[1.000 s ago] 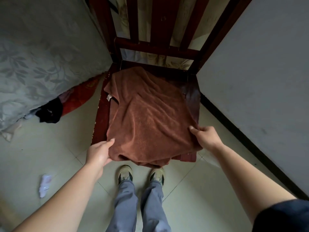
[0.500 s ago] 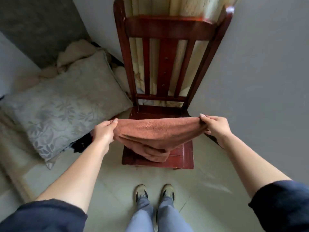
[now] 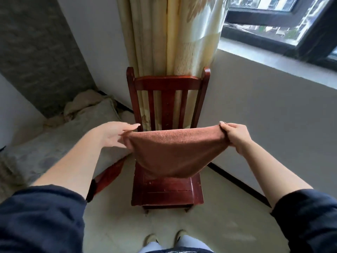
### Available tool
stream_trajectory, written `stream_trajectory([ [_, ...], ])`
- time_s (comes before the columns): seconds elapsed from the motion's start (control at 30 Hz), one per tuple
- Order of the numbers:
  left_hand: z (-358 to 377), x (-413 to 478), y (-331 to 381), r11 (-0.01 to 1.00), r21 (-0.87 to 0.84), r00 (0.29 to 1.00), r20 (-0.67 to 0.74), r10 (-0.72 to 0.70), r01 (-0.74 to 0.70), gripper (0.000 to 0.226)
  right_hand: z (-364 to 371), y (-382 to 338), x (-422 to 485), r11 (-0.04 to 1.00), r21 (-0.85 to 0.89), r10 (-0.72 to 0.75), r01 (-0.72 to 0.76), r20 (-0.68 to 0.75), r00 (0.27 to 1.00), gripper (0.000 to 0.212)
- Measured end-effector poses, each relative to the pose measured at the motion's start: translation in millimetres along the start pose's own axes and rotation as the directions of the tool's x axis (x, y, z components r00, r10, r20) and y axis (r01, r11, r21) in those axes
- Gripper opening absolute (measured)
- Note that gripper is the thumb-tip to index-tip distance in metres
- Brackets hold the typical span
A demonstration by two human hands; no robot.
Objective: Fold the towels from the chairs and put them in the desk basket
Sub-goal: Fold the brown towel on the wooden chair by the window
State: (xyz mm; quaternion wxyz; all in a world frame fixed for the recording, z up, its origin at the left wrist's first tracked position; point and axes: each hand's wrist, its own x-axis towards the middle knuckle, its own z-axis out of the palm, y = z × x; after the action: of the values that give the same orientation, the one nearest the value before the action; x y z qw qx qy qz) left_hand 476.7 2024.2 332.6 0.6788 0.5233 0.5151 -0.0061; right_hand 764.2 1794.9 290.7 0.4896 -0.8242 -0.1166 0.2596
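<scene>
A grey wall (image 3: pixel 264 106) is running along the right side, with a dark-framed window (image 3: pixel 284 17) sitting above it at the far right. A pale yellow curtain (image 3: pixel 175 33) is hanging down in the far middle. A grey patterned cushion (image 3: pixel 54 139) is lying on the left, just beside a red wooden chair (image 3: pixel 167 84) that is standing with its back touching the curtain. The brown towel (image 3: pixel 175 152) is hanging in the air above the chair seat, apart from it, stretched between both hands and sagging in a curve in the middle. The right hand (image 3: pixel 235 134) is clenching the towel's right corner with its fingers curled round it. The left hand (image 3: pixel 113 134) is pinching the left corner, its fingers lying nearly straight and pointing right. Two shoes (image 3: pixel 151 238) are standing on the pale floor, near the bottom edge.
</scene>
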Motion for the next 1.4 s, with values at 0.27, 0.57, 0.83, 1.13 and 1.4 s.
stream_trajectory([
  [0.27, 11.5, -6.0, 24.1, 0.973, 0.221, 0.996, 0.077, 0.050, -0.066, 0.044, -36.9, -28.0, 6.3, 0.981, -0.181, 0.051, -0.064, -0.075, 0.996, 0.026],
  [0.57, 15.6, -1.5, 26.1, 0.911, 0.403, 0.990, -0.067, 0.120, -0.084, 0.013, -63.0, -37.2, -1.0, 0.959, 0.087, 0.246, -0.270, 0.216, 0.945, 0.010],
  [0.83, 8.3, 4.0, 33.0, 0.955, 0.247, 0.985, -0.009, 0.174, -0.166, 0.015, -80.9, -34.1, -5.3, 0.960, 0.053, 0.246, -0.275, 0.311, 0.918, 0.017],
  [1.13, -9.8, 25.5, 45.0, 0.919, 0.390, 0.985, -0.125, 0.120, -0.063, 0.021, -77.7, -40.3, 3.5, 0.949, 0.102, 0.244, -0.297, 0.355, 0.902, 0.009],
  [1.4, 17.6, 68.5, 42.1, 0.948, 0.319, 0.948, -0.303, 0.096, 0.006, 0.028, -33.8, -23.9, 44.3, 0.952, -0.279, 0.142, -0.128, 0.031, 0.989, 0.012],
])
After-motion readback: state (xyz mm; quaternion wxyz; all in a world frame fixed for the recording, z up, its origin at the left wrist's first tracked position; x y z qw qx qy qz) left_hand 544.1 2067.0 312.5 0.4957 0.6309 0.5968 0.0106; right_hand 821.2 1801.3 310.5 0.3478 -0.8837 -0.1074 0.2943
